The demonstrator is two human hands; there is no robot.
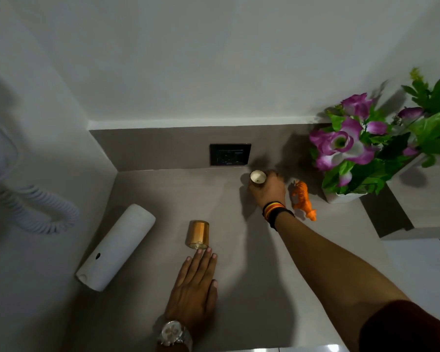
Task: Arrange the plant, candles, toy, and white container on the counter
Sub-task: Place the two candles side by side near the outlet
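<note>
Head view. A gold candle [257, 178] is shown clasped upright in the right hand [268, 190], the fingers wrapped around its body and its pale wax top facing the camera; whether its base touches the grey counter [163, 194] cannot be told. The black wall socket [230, 154] is taken as the landmark: the held candle lies just below and to the right of it, near the backsplash. Further right of the socket an orange toy tiger [303, 199] stands just beside the right wrist, and beyond it the purple-flowered plant [353, 146] sits in its white pot. Below and slightly left of the socket, well apart from it, a second gold candle [198, 235] lies on its side, its open end turned toward the left hand [194, 283]. That hand is laid flat with fingers extended and close together — the fingertips [208, 250] just short of, or barely touching, the fallen candle's rim. Far below and left of the socket the white cylindrical container [116, 247] lies tipped over.

The step in hand is judged to be the setting down of the held candle. It is best lowered straight — the base kept level — and released only once it is felt to be seated; the wrist should be drawn back away from the toy, which looks light and easily toppled. The fallen candle may roll if nudged, so it is better gripped around the body than pushed.
</note>
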